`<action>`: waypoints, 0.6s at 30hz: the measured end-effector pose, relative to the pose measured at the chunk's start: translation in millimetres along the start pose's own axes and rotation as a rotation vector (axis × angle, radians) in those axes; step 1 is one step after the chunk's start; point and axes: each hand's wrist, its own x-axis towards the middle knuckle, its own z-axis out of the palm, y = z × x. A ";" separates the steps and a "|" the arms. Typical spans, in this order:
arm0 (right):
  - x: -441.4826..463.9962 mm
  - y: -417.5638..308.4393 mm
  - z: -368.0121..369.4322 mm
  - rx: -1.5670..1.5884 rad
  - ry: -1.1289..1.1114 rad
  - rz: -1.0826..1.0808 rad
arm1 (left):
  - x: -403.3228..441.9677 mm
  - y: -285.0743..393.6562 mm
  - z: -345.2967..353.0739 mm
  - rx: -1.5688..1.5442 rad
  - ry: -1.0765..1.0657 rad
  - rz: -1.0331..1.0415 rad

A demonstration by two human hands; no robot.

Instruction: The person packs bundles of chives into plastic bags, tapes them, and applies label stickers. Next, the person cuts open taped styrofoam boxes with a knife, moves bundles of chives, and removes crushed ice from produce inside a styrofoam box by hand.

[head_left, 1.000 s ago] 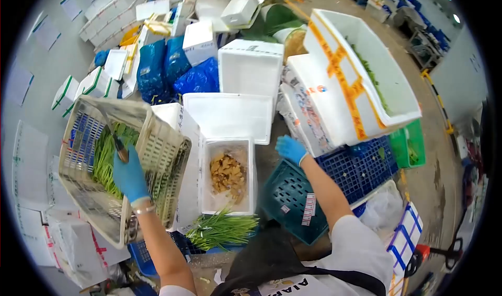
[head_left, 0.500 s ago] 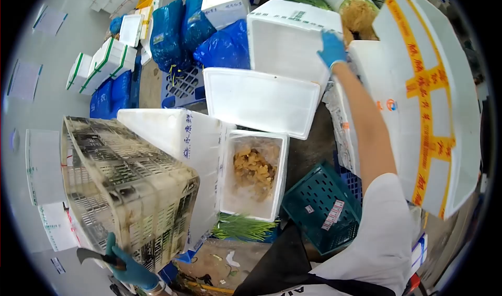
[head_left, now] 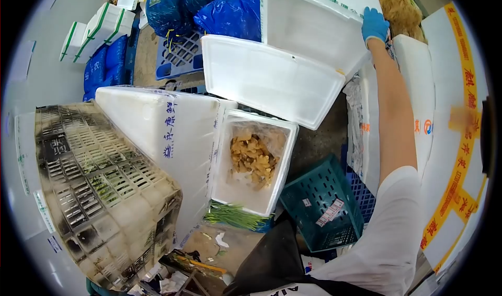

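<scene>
My right hand (head_left: 375,24), in a blue glove, rests on the right edge of an open white foam box (head_left: 314,27), its fingers stretched out. Below that box lies a white foam lid (head_left: 269,82), tilted. A second foam box (head_left: 287,163) nearer to me holds pieces of ginger (head_left: 253,160) in clear plastic. Long green stalks (head_left: 235,216) lie at its near side. My left hand is out of view. At the left, a dirty whitish plastic crate (head_left: 99,191) leans against a closed foam box (head_left: 138,121).
A dark green crate (head_left: 324,207) stands low before me on the right. Tall foam boxes with yellow tape (head_left: 463,123) line the right side. Blue bags (head_left: 230,11) sit beyond a blue pallet (head_left: 180,55). Scraps litter the floor (head_left: 204,244).
The view has shifted. My left hand, which held a curved-blade knife beside the whitish crate, has left the view. My right hand stays at the foam box, now further along its right edge.
</scene>
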 end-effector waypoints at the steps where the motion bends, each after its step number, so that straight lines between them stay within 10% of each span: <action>1: -7.0 -1.1 6.7 -0.006 0.064 0.016 | -0.2 2.4 -0.4 0.002 -0.011 -0.016; 7: -62.5 -3.7 18.7 0.278 0.305 -0.064 | 6.6 -26.9 -10.9 -0.055 -0.192 -0.084; 18: -95.3 12.6 -272.4 0.281 0.745 -0.384 | 12.7 -10.2 -14.8 -0.200 -0.481 0.103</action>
